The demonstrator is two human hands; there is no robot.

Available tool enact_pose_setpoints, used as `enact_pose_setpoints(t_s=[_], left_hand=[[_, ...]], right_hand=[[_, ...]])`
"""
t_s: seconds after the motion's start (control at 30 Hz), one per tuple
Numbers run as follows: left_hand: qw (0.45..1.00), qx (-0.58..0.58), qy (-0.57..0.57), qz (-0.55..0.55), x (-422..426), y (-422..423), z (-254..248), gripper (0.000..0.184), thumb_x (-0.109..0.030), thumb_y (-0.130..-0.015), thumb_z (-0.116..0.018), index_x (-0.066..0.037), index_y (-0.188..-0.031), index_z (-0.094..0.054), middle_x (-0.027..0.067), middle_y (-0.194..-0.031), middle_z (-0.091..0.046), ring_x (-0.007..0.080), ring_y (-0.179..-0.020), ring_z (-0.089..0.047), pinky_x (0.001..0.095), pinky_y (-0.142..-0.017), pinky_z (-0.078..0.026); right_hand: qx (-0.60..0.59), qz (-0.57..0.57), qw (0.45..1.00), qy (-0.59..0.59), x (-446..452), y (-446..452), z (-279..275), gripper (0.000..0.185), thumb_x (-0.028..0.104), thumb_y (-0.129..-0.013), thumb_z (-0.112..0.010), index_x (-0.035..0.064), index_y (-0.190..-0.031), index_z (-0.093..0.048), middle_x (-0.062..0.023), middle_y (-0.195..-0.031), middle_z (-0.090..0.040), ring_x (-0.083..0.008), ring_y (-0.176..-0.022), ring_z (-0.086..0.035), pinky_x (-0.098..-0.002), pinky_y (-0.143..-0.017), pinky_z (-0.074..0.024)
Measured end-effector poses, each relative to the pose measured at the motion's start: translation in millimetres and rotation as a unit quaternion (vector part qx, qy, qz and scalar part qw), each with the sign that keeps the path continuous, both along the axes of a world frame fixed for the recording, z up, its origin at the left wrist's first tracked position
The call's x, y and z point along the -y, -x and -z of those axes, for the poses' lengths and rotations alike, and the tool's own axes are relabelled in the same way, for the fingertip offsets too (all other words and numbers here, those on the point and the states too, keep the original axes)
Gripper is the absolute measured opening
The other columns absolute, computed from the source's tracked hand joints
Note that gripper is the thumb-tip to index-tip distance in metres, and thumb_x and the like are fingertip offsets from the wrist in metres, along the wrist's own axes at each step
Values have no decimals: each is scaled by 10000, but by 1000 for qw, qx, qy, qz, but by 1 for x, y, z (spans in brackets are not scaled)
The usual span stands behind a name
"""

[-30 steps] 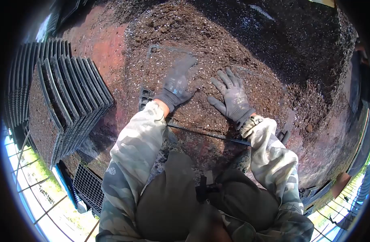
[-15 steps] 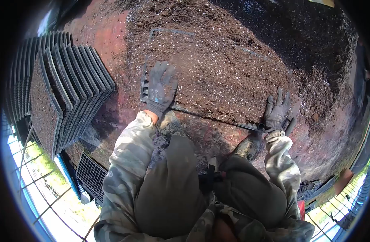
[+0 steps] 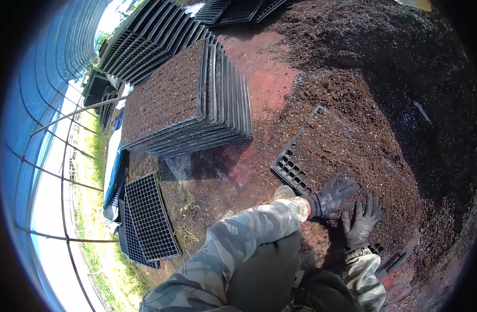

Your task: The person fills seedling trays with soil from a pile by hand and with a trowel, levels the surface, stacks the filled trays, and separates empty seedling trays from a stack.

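Note:
A black seedling tray (image 3: 289, 172) lies on the ground, mostly buried under loose brown potting soil (image 3: 347, 148) with white specks. Several cells at its left corner show bare, while soil hides most of the rest. My left hand (image 3: 332, 197), in a dark grey glove, rests on the soil at the tray's near edge with fingers stretched to the right. Close beside it, my right hand (image 3: 362, 221), gloved alike, lies on the soil with its fingers spread. Neither hand grips anything.
Left of the tray stands a tall stack of soil-filled trays (image 3: 165, 93), with more stacked trays (image 3: 150, 39) behind. Empty trays (image 3: 152, 216) lie at the lower left. A large dark soil heap (image 3: 420, 78) spreads across the right. Netting frame poles (image 3: 66, 182) line the left side.
My left hand has swept right along the tray's near edge to beside my right hand. More cells at the left corner are uncovered. The view has turned left.

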State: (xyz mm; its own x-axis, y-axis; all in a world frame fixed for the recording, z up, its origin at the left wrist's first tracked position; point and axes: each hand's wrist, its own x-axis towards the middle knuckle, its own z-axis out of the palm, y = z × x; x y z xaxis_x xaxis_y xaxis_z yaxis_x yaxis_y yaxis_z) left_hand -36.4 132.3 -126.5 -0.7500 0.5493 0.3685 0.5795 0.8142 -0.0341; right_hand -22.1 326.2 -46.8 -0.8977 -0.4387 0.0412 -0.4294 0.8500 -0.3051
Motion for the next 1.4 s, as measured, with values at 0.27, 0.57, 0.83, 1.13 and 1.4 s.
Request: enact_pose_setpoints(t_s=[0.27,0.57,0.83,1.13,1.4], left_hand=[[979,115,-87,-145,137,-19,-5,572,-479,-813,-495,-331,-1361,-428,57,-1530,-221,290,-1400,-225,573,-1129,-105],[838,266,-436,-193,130,-26,-44,620,-499,-871,-497,-206,-1408,-402,145,-1470,-285,366,-1370,-244,516,-1130,-173],[958,259,-120,-12,15,-24,-47,706,-652,-808,-505,-184,-1335,-506,277,-1407,-346,454,-1336,-268,581,-1113,-140],[987,132,-89,3,58,-5,-52,338,-331,-790,-614,-215,-1107,-637,141,-1319,-475,353,-1282,-387,582,-1076,-230],[957,70,-102,-264,147,-16,-30,375,-282,-868,-576,-146,-1217,-586,163,-1334,-440,377,-1255,-386,513,-1058,-279]], right_hand=[[-105,27,992,-65,-73,-16,19,441,347,-896,-492,135,-1283,-510,-178,-1460,-325,-394,-1363,-259,-577,-1102,-162],[-88,169,982,-21,-78,-28,13,494,342,-922,-475,121,-1363,-463,-182,-1448,-336,-385,-1363,-254,-545,-1108,-179],[48,18,999,-3,7,-23,5,617,480,-802,-624,155,-1314,-513,-216,-1453,-302,-493,-1310,-257,-624,-1089,-144],[-51,169,984,-35,-110,-38,26,449,370,-801,-624,210,-1215,-557,-131,-1443,-357,-393,-1354,-267,-582,-1088,-190],[-2,149,988,-24,-93,-66,22,555,410,-884,-554,176,-1374,-441,-166,-1448,-331,-412,-1361,-239,-570,-1103,-181]])
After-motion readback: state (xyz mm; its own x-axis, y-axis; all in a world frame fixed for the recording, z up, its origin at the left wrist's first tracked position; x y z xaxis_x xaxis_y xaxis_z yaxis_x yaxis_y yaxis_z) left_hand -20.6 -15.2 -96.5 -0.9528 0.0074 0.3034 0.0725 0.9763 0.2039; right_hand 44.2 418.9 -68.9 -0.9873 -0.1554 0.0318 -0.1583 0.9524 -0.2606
